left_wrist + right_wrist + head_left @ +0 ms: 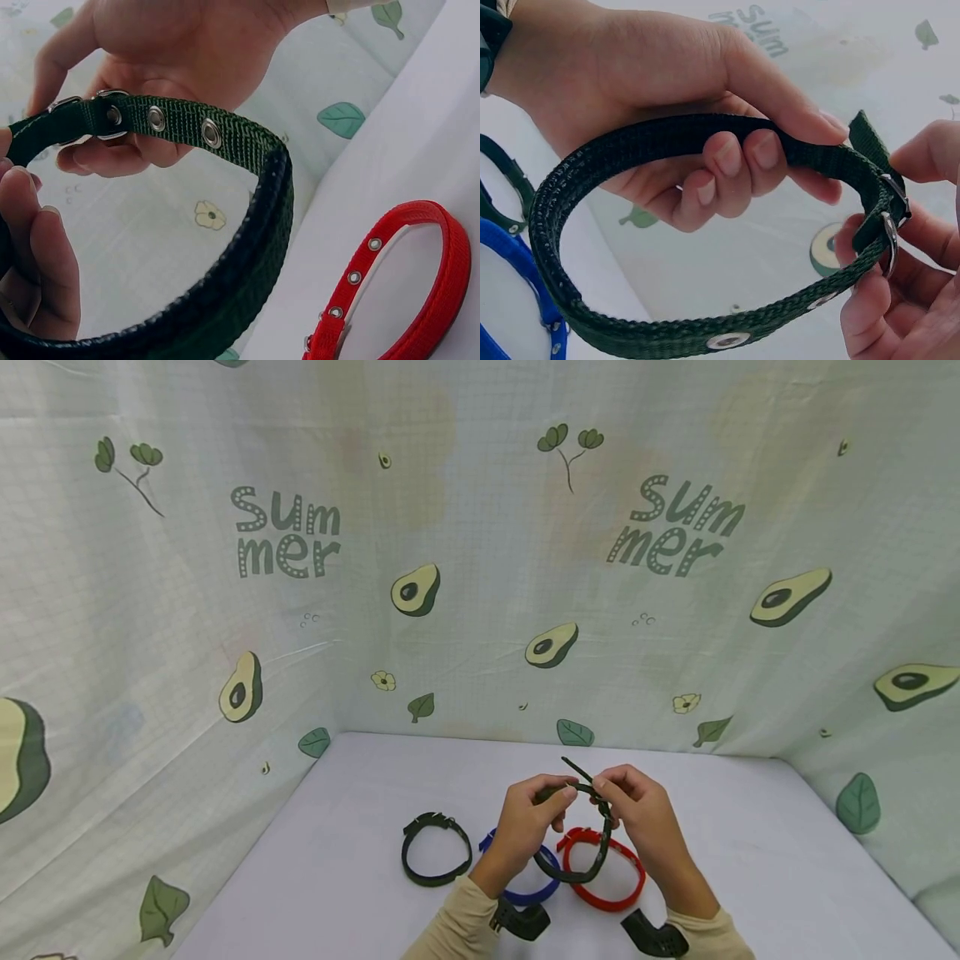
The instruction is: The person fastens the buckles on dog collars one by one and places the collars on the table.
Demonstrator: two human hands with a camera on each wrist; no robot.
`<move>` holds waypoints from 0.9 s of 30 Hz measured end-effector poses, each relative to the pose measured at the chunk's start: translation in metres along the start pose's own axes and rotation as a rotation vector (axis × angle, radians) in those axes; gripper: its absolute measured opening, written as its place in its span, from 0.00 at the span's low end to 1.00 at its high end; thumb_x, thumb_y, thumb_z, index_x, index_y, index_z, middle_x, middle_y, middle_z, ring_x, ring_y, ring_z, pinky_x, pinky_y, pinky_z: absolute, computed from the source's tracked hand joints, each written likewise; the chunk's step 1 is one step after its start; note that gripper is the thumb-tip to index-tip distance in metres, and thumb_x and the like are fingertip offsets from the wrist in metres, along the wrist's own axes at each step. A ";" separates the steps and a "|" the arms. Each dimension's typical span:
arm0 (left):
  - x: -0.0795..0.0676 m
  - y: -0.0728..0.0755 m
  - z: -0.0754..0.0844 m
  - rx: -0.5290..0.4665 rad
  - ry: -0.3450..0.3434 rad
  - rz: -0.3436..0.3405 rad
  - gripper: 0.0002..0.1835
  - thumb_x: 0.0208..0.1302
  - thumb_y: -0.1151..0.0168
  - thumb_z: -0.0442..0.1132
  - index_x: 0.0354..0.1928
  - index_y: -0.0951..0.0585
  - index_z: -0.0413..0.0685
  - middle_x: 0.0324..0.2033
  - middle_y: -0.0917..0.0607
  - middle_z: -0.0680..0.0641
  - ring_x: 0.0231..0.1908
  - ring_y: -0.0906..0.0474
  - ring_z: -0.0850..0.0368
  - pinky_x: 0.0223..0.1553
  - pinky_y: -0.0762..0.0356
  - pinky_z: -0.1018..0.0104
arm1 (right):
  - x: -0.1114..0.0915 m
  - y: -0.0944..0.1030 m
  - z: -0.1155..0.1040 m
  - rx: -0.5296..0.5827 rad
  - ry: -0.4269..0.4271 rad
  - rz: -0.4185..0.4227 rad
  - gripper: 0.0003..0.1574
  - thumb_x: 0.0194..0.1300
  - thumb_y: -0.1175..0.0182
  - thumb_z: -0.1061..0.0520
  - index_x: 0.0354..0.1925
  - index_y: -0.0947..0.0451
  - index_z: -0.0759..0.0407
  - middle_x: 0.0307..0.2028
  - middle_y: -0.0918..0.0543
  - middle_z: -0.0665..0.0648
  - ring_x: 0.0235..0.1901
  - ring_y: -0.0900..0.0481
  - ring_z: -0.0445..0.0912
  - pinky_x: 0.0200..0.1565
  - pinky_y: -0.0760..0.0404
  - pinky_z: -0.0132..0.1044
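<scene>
A dark green dog collar point(588, 875) with metal eyelets is held up as a loop above the table. My left hand point(527, 817) grips its strap, with the fingers curled over the band point(667, 139). Around the metal buckle point(894, 199), my right hand point(636, 806) pinches the collar with thumb and fingers. The strap's free end point(576, 768) sticks up past the buckle between the hands. In the left wrist view, the right hand point(187, 52) is behind the buckle and eyelets, while fingertips of the left hand point(52, 262) show at the left edge.
On the white table point(315, 860), a red collar point(611, 906) and a blue collar point(528, 897) lie beneath the hands, partly covered by the left forearm and held collar. Another dark collar point(429, 881) lies left of them. A printed cloth point(480, 527) hangs behind and beside the table.
</scene>
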State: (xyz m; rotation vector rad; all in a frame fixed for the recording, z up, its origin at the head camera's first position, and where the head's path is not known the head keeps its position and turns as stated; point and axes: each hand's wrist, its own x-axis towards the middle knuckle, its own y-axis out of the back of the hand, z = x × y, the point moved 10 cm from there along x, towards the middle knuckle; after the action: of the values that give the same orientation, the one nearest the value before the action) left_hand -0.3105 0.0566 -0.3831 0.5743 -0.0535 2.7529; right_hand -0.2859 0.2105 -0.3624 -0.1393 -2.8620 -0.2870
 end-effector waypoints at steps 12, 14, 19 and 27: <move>-0.001 -0.001 -0.001 0.007 -0.002 -0.012 0.14 0.71 0.38 0.46 0.51 0.14 0.46 0.28 0.21 0.47 0.24 0.25 0.62 0.29 0.23 0.71 | -0.001 0.000 -0.008 -0.054 0.096 -0.029 0.17 0.74 0.40 0.54 0.53 0.19 0.64 0.43 0.16 0.59 0.39 0.19 0.48 0.41 0.20 0.34; -0.001 -0.001 -0.001 0.012 0.002 -0.015 0.14 0.71 0.38 0.46 0.50 0.14 0.46 0.28 0.21 0.49 0.24 0.25 0.62 0.30 0.23 0.71 | -0.001 0.000 -0.009 -0.079 0.116 -0.032 0.18 0.74 0.41 0.53 0.55 0.19 0.63 0.46 0.16 0.58 0.42 0.18 0.45 0.43 0.20 0.33; -0.002 -0.002 -0.002 0.005 0.019 -0.022 0.14 0.72 0.38 0.46 0.50 0.14 0.46 0.26 0.22 0.51 0.24 0.25 0.61 0.31 0.23 0.71 | -0.001 -0.002 -0.013 -0.079 0.181 -0.047 0.19 0.74 0.41 0.56 0.57 0.20 0.64 0.52 0.16 0.59 0.48 0.17 0.43 0.48 0.20 0.32; -0.001 -0.001 -0.003 0.008 0.033 -0.011 0.14 0.72 0.39 0.45 0.50 0.14 0.45 0.26 0.22 0.51 0.24 0.25 0.61 0.30 0.23 0.71 | -0.002 -0.004 -0.019 -0.068 0.253 -0.053 0.14 0.74 0.42 0.60 0.54 0.17 0.62 0.50 0.15 0.58 0.48 0.16 0.42 0.48 0.20 0.30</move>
State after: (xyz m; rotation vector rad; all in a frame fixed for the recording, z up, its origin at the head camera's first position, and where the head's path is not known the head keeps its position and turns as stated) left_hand -0.3100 0.0576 -0.3862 0.5300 -0.0310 2.7519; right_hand -0.2795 0.2027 -0.3459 -0.0361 -2.6095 -0.3839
